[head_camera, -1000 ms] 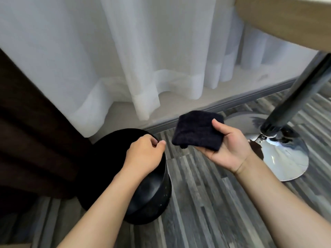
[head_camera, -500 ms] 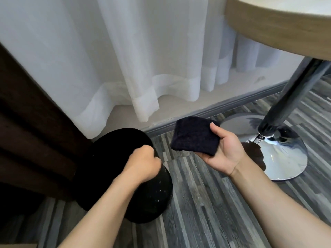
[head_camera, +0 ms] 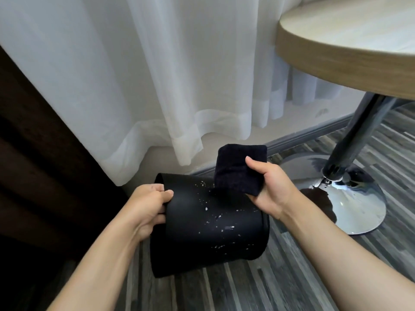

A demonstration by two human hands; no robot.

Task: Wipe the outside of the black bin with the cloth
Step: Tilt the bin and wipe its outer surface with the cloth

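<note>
The black bin [head_camera: 208, 230] is tipped onto its side above the floor, its open mouth pointing left and its base to the right. White specks dot its upper outer wall. My left hand [head_camera: 149, 207] grips the rim at the mouth, thumb on the outside. My right hand [head_camera: 268, 189] holds a folded dark cloth [head_camera: 238, 168] just above the bin's upper right side, its lower edge touching or almost touching the wall.
A round wooden table [head_camera: 345, 55] stands at the right on a dark pole and a shiny chrome base [head_camera: 357, 205]. White sheer curtains [head_camera: 157, 75] hang behind the bin. A dark brown curtain [head_camera: 38, 164] fills the left. The floor is grey striped wood.
My left hand has tipped the bin from upright onto its side and lifted it. My right hand has brought the cloth down to the bin's outer wall.
</note>
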